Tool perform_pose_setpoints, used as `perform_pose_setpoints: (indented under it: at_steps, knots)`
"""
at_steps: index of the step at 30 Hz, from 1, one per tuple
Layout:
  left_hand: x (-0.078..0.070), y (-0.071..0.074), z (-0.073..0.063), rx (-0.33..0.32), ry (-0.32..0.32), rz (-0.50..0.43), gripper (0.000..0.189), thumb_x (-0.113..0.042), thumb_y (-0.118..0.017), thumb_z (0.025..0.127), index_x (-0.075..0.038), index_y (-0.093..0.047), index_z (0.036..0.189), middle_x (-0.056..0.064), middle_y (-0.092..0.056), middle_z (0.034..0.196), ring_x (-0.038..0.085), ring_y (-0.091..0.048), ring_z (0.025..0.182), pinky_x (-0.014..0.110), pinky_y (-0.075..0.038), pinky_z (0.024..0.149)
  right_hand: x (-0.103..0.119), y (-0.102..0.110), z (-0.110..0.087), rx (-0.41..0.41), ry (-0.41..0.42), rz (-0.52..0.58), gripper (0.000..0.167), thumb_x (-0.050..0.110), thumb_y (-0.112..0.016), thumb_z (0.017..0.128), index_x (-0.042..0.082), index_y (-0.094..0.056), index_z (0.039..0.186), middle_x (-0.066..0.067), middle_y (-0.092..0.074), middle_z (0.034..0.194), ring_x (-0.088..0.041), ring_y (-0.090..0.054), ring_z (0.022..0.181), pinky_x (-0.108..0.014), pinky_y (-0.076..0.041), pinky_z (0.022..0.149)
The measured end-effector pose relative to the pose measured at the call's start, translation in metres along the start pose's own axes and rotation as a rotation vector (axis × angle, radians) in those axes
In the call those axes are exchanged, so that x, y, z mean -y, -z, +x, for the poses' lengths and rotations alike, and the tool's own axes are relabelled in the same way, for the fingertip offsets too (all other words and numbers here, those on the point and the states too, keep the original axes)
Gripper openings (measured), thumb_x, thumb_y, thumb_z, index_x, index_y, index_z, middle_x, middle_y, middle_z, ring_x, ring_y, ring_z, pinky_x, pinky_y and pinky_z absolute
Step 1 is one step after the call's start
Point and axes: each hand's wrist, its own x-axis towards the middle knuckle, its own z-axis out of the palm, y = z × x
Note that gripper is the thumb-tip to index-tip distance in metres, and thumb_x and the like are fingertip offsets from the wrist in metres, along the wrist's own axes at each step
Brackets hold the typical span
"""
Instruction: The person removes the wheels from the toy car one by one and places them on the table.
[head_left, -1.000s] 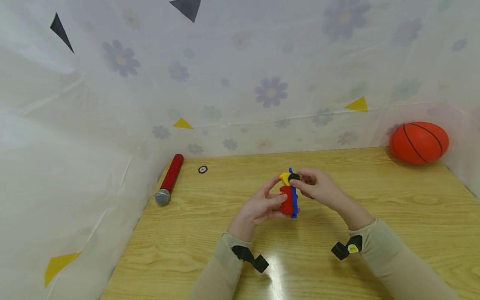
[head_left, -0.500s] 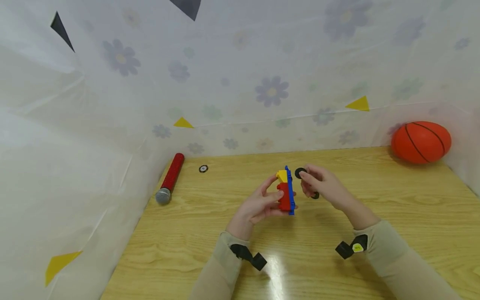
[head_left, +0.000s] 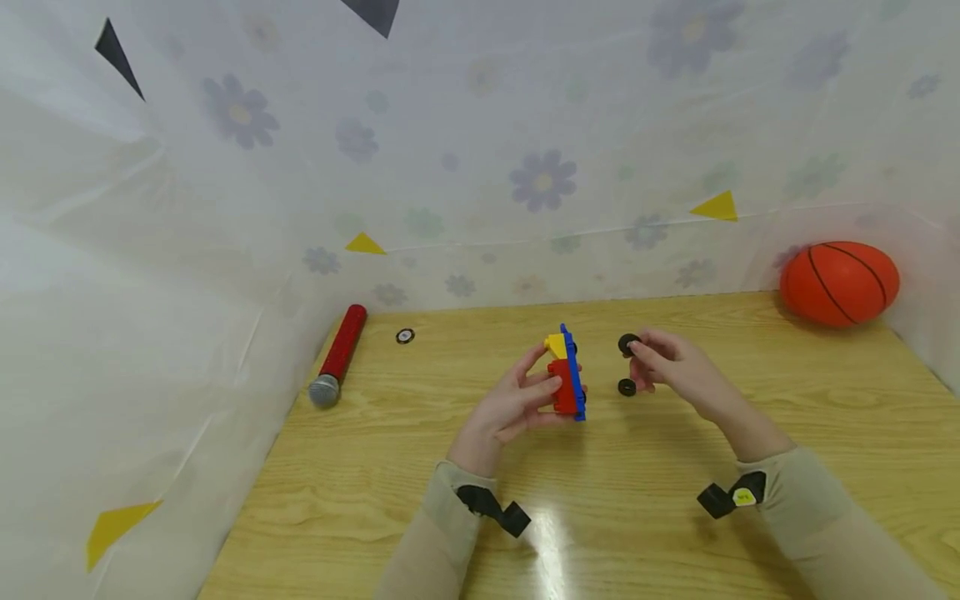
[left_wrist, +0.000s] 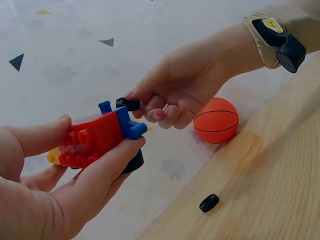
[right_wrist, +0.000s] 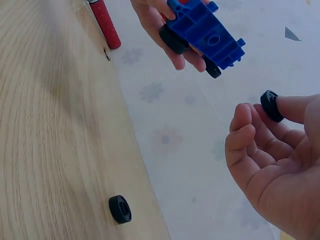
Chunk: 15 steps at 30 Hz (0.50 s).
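My left hand grips a toy car built of blocks, with a red body, a yellow front block and a blue chassis. The car is tipped on its side above the table. Black wheels sit on one side of the chassis; bare blue axle ends show on the other. To the right of the car, my right hand pinches a black wheel between thumb and fingers, apart from the chassis. Another black wheel lies on the table below that hand.
At the left of the wooden table lies a red microphone, with a small round black-and-white disc near it. An orange basketball rests at the back right. Flowered sheeting encloses the back and sides.
My right hand has drawn the wheel off the car and moved right with it. The wheel lying on the table has come into sight. The car has shifted slightly left and up.
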Motion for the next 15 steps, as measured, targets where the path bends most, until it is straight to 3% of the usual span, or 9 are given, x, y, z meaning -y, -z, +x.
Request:
perform_pose_setpoints:
  at_steps: [11, 15]
  knots:
    - [-0.002, 0.000, -0.002, -0.003, -0.016, -0.018, 0.071, -0.001, -0.049, 0.102, -0.027, -0.017, 0.159, 0.020, -0.036, 0.157, 0.040, -0.045, 0.137, 0.056, -0.048, 0.096, -0.017, 0.012, -0.010, -0.041, 0.013, -0.046, 0.026, 0.024, -0.050, 0.105, -0.001, -0.050, 0.099, -0.010, -0.061, 0.077, -0.022, -0.061, 0.063, -0.035, -0.054, 0.057]
    - [-0.002, -0.001, -0.002, -0.028, -0.015, -0.010, 0.070, 0.000, -0.050, 0.101, -0.028, -0.021, 0.159, 0.020, -0.039, 0.155, 0.041, -0.047, 0.136, 0.058, -0.046, 0.096, -0.023, 0.016, -0.014, -0.052, -0.029, -0.045, 0.027, 0.026, -0.051, 0.104, -0.001, -0.049, 0.100, -0.003, -0.062, 0.076, -0.025, -0.061, 0.065, -0.035, -0.055, 0.058]
